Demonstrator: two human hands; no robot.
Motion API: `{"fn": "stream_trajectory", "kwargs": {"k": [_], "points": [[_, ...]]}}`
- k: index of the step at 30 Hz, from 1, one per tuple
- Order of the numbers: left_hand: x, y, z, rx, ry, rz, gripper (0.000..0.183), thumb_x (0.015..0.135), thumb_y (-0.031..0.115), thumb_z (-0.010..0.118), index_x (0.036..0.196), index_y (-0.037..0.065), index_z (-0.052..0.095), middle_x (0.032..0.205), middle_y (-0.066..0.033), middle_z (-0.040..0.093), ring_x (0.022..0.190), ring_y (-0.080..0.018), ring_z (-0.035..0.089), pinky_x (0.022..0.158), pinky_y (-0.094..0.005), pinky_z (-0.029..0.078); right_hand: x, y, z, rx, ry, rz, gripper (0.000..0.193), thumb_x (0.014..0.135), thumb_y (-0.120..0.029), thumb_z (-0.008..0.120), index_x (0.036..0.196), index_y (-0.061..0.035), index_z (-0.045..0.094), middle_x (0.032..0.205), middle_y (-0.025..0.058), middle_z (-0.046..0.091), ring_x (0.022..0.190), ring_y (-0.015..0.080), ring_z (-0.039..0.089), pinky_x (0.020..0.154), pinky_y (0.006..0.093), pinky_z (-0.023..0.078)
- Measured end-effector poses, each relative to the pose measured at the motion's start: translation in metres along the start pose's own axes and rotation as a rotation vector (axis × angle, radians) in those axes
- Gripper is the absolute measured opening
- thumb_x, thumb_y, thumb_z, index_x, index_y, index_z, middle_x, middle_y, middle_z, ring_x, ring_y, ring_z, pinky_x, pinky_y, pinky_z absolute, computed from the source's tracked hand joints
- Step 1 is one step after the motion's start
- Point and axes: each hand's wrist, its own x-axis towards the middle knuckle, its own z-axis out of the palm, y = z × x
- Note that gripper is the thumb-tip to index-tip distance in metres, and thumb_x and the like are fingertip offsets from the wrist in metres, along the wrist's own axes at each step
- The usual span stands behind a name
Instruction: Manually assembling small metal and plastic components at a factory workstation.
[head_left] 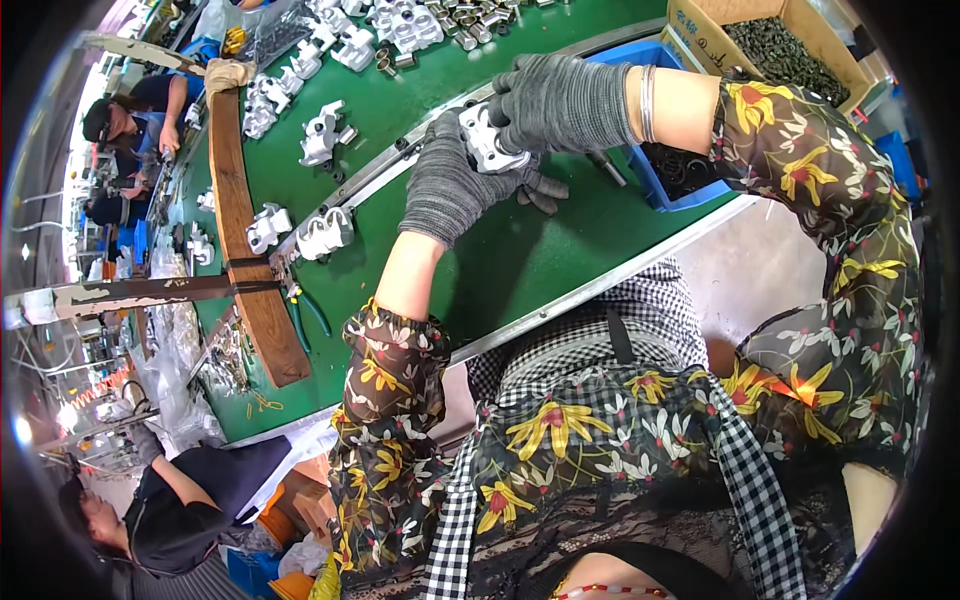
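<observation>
A silver metal casting (486,138) is held over the green bench between my two grey-gloved hands. My left hand (452,182) wraps around it from the left and below, its fingers closed against it. From above and the right, my right hand (563,103) presses its curled fingers on the casting's top; its fingertips are partly hidden. Left of my hands, similar castings (325,234) lie on the bench, one of them (320,135) farther off. A thin metal rod or tube (607,168) sticks out below my right hand.
At the right stand a blue bin (690,200) with black rings and a cardboard box (690,35) of small dark parts. A curved wooden board (236,190) and green-handled pliers (308,312) lie at the left. Castings and metal sleeves (470,30) crowd the far side. Two co-workers (180,500) sit leftward.
</observation>
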Motion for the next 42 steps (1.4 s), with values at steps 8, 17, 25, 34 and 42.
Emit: {"fn": "stream_trajectory", "kwargs": {"k": [8, 17, 25, 34, 42], "points": [[-0.014, 0.012, -0.007, 0.106, 0.022, 0.009, 0.075, 0.059, 0.025, 0.086, 0.115, -0.001, 0.045, 0.106, -0.0128, 0.063, 0.097, -0.0219, 0.062, 0.087, -0.0331, 0.050, 0.002, 0.027, 0.005, 0.595, 0.099, 0.622, 0.023, 0.078, -0.008, 0.060, 0.100, -0.0105, 0.065, 0.100, 0.0120, 0.065, 0.088, 0.0317, 0.064, 0.076, 0.0385, 0.052], [-0.012, 0.036, 0.006, 0.368, 0.130, 0.111, 0.065, 0.058, 0.017, 0.088, 0.106, 0.000, 0.047, 0.102, -0.0118, 0.064, 0.094, -0.0172, 0.062, 0.083, -0.0323, 0.052, 0.024, 0.014, 0.086, 0.689, 0.079, 0.854, 0.045, 0.079, -0.012, 0.065, 0.118, 0.0014, 0.047, 0.100, 0.0255, 0.063, 0.094, 0.0384, 0.064, 0.082, 0.0442, 0.049], [0.005, 0.020, -0.021, 0.231, 0.119, 0.037, 0.055, 0.067, 0.006, 0.080, 0.112, -0.001, 0.048, 0.106, -0.0117, 0.062, 0.094, -0.0177, 0.062, 0.083, -0.0323, 0.054, 0.010, 0.046, 0.000, 1.826, 1.115, 0.741, 0.022, 0.088, -0.030, 0.061, 0.091, -0.0083, 0.055, 0.069, 0.0037, 0.057, 0.060, 0.0121, 0.057, 0.050, 0.0269, 0.045], [0.012, 0.035, -0.005, 0.403, 0.049, 0.006, 0.050, 0.068, 0.012, 0.080, 0.106, 0.001, 0.050, 0.104, -0.0101, 0.063, 0.092, -0.0166, 0.061, 0.081, -0.0316, 0.053, 0.037, 0.060, -0.053, 1.674, 1.121, 0.309, 0.029, 0.090, -0.038, 0.058, 0.084, -0.0103, 0.056, 0.062, 0.0017, 0.056, 0.049, 0.0112, 0.053, 0.044, 0.0259, 0.042], [0.004, 0.021, -0.009, 0.267, 0.079, 0.037, 0.088, 0.052, 0.037, 0.089, 0.117, -0.002, 0.045, 0.112, -0.0180, 0.058, 0.101, -0.0281, 0.060, 0.089, -0.0375, 0.049, 0.078, 0.019, -0.020, 1.614, 1.147, 0.249, 0.038, 0.091, -0.043, 0.056, 0.080, -0.0072, 0.063, 0.055, 0.0006, 0.054, 0.046, 0.0081, 0.051, 0.041, 0.0232, 0.038]]}}
